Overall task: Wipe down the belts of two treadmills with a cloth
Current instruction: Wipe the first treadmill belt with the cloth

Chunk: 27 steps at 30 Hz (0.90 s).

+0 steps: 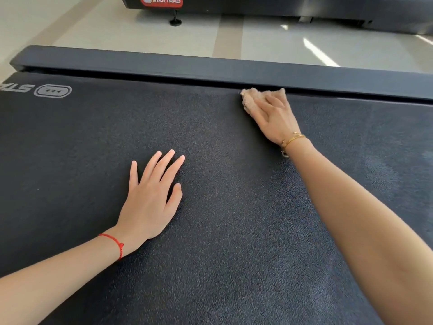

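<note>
So the big dark belt [210,231] fills almost the whole view, with the side rail [210,66] running along its far edge and a printed logo [52,91] at the far left. Past that, across the pale floor [140,36], there's a second treadmill [257,5] with a red Star Trac badge. I'd guess that one's not done yet, since you're nowhere near it, but I honestly can't tell from here.

Your left hand [150,200] is just flat on the belt, fingers spread, holding nothing, bracing you near the middle. Your right hand [274,116] is reached out to the far edge, pressing down on a small tan cloth [251,97] bunched under your fingers, right up against the rail.

Progress-wise: you're mid-wipe on the first belt. The surface looks evenly dark, so no idea which bits are already clean.
</note>
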Available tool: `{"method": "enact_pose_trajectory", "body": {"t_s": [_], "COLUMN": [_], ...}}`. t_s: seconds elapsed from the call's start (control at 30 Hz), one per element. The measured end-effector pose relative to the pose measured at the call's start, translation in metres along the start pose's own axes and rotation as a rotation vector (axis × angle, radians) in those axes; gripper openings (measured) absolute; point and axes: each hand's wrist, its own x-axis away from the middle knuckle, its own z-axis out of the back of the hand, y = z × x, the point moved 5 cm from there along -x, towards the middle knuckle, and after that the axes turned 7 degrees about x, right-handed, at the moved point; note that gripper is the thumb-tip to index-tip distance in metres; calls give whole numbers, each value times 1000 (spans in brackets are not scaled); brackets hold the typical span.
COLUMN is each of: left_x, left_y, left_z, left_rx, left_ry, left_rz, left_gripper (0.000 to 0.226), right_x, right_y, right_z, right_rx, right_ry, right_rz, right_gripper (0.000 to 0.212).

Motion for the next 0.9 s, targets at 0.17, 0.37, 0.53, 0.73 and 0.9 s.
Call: {"method": "enact_pose_trajectory", "body": {"t_s": [0.17,0.37,0.53,0.73,0.9], "left_x": [0,0,2,2,2], "left_y": [1,1,3,3,3], "left_z": [1,2,3,3,3], "left_rx": [14,27,32,49,58], "left_ry": [8,15,10,26,45], "left_rz": [-6,-7,6,18,12], "left_gripper": [62,62,63,54,54], "right_x": [8,65,153,181,189], "right_y": [-4,-41,-76,-53,-68], "right_z": [2,18,31,34,34], "right_rx": [-39,-105,-95,-63,-149], "right_ry": [-2,31,-20,-31,25], "right_rz": [-13,195,303,125,-12], "right_gripper": [50,42,43,44,40]}}
